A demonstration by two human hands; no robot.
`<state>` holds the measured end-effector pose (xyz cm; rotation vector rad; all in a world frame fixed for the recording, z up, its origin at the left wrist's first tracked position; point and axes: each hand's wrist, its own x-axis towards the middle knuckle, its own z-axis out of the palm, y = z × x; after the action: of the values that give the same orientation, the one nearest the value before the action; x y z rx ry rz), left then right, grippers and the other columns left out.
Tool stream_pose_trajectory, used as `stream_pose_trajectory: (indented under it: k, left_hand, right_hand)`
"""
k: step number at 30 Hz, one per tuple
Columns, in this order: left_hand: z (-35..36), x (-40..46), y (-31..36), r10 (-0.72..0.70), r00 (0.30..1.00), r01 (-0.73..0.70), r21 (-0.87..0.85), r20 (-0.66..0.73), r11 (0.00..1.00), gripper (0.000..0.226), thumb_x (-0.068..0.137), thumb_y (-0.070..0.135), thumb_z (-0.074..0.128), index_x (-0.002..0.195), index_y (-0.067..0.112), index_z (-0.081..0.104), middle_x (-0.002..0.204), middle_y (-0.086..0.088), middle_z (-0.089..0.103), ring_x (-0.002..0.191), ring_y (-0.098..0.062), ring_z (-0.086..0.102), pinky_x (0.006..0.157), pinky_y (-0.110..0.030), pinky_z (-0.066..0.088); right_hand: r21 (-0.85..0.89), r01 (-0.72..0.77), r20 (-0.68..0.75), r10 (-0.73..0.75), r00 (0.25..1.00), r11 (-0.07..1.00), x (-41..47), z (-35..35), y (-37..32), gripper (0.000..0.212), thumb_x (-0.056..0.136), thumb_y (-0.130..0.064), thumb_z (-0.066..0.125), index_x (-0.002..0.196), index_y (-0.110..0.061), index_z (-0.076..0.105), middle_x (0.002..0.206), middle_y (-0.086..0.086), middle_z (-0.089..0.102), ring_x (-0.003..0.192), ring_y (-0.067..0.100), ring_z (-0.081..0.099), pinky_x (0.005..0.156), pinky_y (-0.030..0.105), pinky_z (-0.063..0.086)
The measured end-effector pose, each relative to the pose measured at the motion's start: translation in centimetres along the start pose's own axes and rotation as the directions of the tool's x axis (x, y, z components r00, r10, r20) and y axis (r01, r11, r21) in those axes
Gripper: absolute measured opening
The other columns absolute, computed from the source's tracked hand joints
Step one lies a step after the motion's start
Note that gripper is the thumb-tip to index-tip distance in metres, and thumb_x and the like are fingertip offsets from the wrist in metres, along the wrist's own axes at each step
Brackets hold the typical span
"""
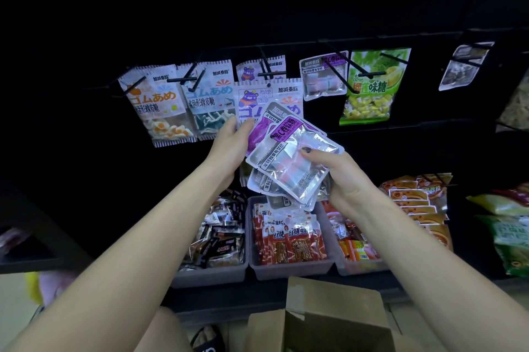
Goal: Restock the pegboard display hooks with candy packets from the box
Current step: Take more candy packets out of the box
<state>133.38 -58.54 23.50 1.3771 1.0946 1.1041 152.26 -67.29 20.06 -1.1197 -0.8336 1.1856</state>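
Note:
A fanned stack of silver candy packets [289, 164] with purple labels is held in front of the black pegboard [86, 36]. My right hand [343, 180] grips the stack from below, thumb on the top packet. My left hand [232, 142] pinches the top left of a purple packet [262, 130] at the stack's upper end. One matching packet [323, 77] hangs on a hook [339, 71] up and to the right. The open cardboard box [329, 320] sits at the bottom centre.
White gummy packets [160, 105] and a green durian candy bag [372, 88] hang on neighbouring hooks. Grey bins [286, 268] of snack packs fill the shelf below. Orange bags [415, 203] and green bags [512, 231] hang at the right.

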Motion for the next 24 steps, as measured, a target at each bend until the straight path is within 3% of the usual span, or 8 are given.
stream_pose_trajectory:
  k: [5,10,14,18,21,24]
  left_hand:
    - [0.3,1.3,0.0,-0.060,0.998,0.060,0.017,-0.003,0.998,0.020,0.108,0.035,0.052,0.111,0.019,0.063,0.117,-0.013,0.076,0.112,-0.035,0.072,0.103,-0.055,0.055]
    - [0.5,4.0,0.0,-0.071,0.997,0.070,0.055,0.008,0.996,0.022,0.109,0.036,0.050,0.116,0.020,0.063,0.114,-0.005,0.077,0.103,-0.024,0.075,0.094,-0.043,0.058]
    - [0.7,6.6,0.0,-0.105,0.994,0.104,0.097,0.004,0.990,0.026,0.109,0.038,0.048,0.120,0.021,0.063,0.114,-0.003,0.077,0.102,-0.021,0.075,0.100,-0.044,0.057]
    - [0.9,9.1,0.1,-0.139,0.990,0.138,0.092,-0.003,0.986,0.023,0.110,0.033,0.046,0.117,0.019,0.063,0.112,-0.008,0.078,0.089,-0.021,0.074,0.095,-0.043,0.058]
    - [0.8,10.9,0.1,-0.142,0.990,0.143,0.131,-0.015,0.981,0.031,0.110,0.038,0.045,0.126,0.018,0.064,0.115,-0.006,0.076,0.101,-0.023,0.073,0.103,-0.046,0.055]
    - [0.6,12.8,-0.5,-0.176,0.984,0.177,0.142,-0.026,0.974,0.051,0.101,0.050,0.048,0.138,0.017,0.060,0.134,-0.010,0.068,0.123,-0.031,0.064,0.114,-0.056,0.045]
  right_hand:
    - [-0.010,-0.073,-0.016,0.073,0.997,0.997,1.5,0.5,0.1,0.047,0.067,-0.034,0.086,0.108,-0.011,0.081,0.110,0.009,0.071,0.107,0.035,0.064,0.096,0.046,0.049]
    - [-0.022,-0.074,-0.042,0.073,0.996,0.997,4.1,0.6,-0.3,0.035,0.077,-0.026,0.084,0.107,-0.009,0.080,0.112,0.013,0.075,0.106,0.036,0.069,0.092,0.047,0.053]
    - [-0.051,-0.082,-0.058,0.079,0.995,0.995,6.5,0.8,-0.7,0.036,0.074,-0.027,0.084,0.106,-0.011,0.080,0.124,0.020,0.071,0.111,0.043,0.070,0.095,0.059,0.055]
    - [-0.047,-0.093,-0.064,0.090,0.994,0.995,9.1,1.1,-0.9,0.028,0.081,-0.022,0.081,0.106,-0.010,0.078,0.116,0.015,0.073,0.102,0.038,0.072,0.089,0.051,0.058]
    - [-0.050,-0.111,-0.054,0.109,0.993,0.993,10.9,1.6,-0.6,0.037,0.076,-0.027,0.084,0.106,-0.008,0.078,0.118,0.017,0.072,0.108,0.041,0.070,0.097,0.052,0.055]
    - [-0.046,-0.109,-0.058,0.107,0.993,0.993,12.5,1.9,-0.5,0.027,0.079,-0.026,0.084,0.101,-0.009,0.078,0.111,0.011,0.071,0.106,0.036,0.069,0.098,0.051,0.054]
